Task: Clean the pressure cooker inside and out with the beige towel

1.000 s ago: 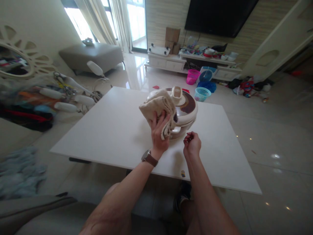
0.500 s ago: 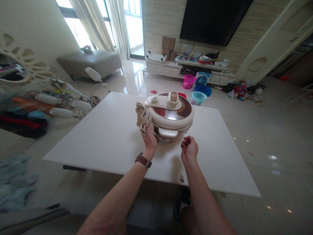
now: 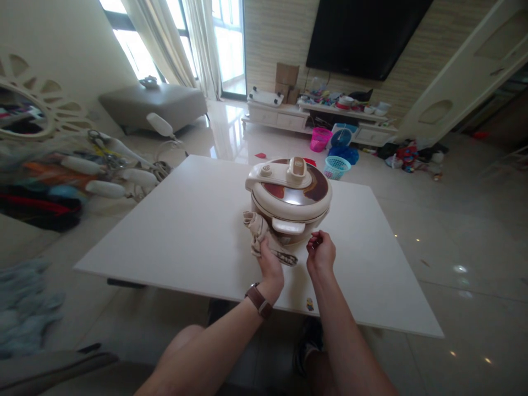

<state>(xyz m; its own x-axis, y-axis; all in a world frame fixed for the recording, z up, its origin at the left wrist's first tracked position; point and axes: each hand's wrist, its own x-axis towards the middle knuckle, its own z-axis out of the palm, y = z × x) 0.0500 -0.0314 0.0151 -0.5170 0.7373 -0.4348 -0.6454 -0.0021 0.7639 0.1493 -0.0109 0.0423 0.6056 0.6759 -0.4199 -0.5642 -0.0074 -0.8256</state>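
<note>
A cream and brown pressure cooker [image 3: 290, 203] with a latched lid stands near the middle of a white table [image 3: 193, 231]. My left hand [image 3: 270, 267], with a brown watch at the wrist, is closed round a bunched beige cloth [image 3: 258, 231] and presses it against the cooker's lower front left side. My right hand [image 3: 320, 254] is curled at the cooker's front right base, touching or almost touching it; whether it holds anything is hidden.
Pink [image 3: 320, 138] and blue baskets [image 3: 336, 166] sit on the glossy floor beyond the table. A low TV cabinet [image 3: 313, 118] with clutter lines the far wall, a grey ottoman [image 3: 157, 102] stands at the back left. Tools and cables [image 3: 111, 170] lie left of the table.
My left hand has brought the cloth down from the lid's top, along the cooker's left side, to its lower front. My right hand stays curled by the base, now closer to the cooker.
</note>
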